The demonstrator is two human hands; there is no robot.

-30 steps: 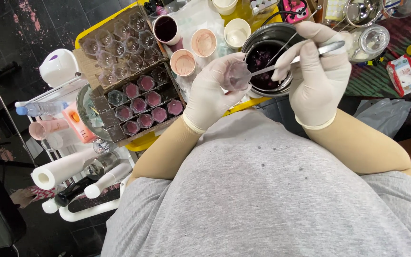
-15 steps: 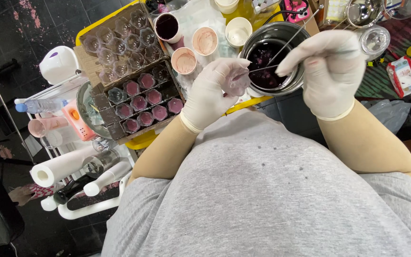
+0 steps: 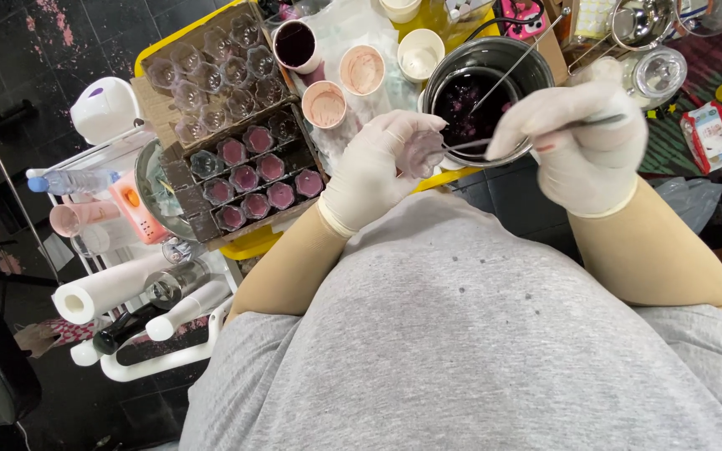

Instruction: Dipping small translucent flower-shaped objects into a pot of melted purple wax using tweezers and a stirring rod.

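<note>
My left hand, in a white glove, holds a small clear cup with pinkish-purple filling beside a steel pot of dark purple mixture. My right hand, also gloved, grips a metal spoon whose bowl reaches into the little cup. A second utensil leans in the pot. Left of my hands, a cardboard tray holds several small cups with purple filling, and a further tray holds several empty clear cups.
Paper cups with pink residue and one with dark liquid stand behind the trays. A paper towel roll, water bottle and pink tumbler sit on a white rack at left. A glass jar lid lies at right.
My right hand has drawn the spoon out of the pot and toward me, bringing its bowl to the small cup in my left hand. The left hand has stayed roughly in place.
</note>
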